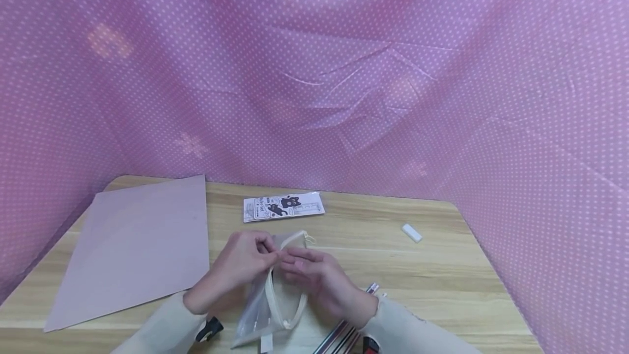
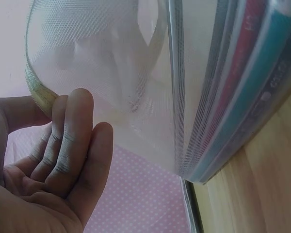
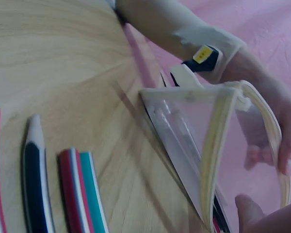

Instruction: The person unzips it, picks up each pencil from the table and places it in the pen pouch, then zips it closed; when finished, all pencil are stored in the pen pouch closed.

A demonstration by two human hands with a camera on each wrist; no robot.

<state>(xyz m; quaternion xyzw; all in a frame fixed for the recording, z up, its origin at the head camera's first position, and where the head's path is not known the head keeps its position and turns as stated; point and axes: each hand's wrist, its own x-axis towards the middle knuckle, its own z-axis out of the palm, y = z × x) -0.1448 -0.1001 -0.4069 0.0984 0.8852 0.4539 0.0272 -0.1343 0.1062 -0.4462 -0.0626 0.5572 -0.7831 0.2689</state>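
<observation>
Pouch (image 1: 257,302) unzipped, pencils (image 1: 330,338) left outside

In the head view, the pouch is placed on the table (image 1: 442,266) between the forearms, its mouth parted. The zip edge is pinched by the left hand (image 1: 241,258). The right hand (image 1: 319,277) is set at the mouth, its fingertips close beside the left's; whether any edge is gripped by it cannot be told. Beyond the pouch a ruler set (image 1: 284,213) is laid flat, with an eraser (image 1: 411,232) off to the right and a grey board (image 1: 142,245) to the left. The pencils are partly covered by the right forearm.

In the left wrist view, the zip edge is seen caught between thumb and fingers. Red, teal and dark shafts are seen at the mesh; whether they are enclosed or merely behind it cannot be told.

In the right wrist view, loose pencils are shown beside the pouch, and contents seem to be seen through its wall. The opening, then, is judged done and the filling perhaps begun; pencils, ruler set and eraser are left out.
</observation>
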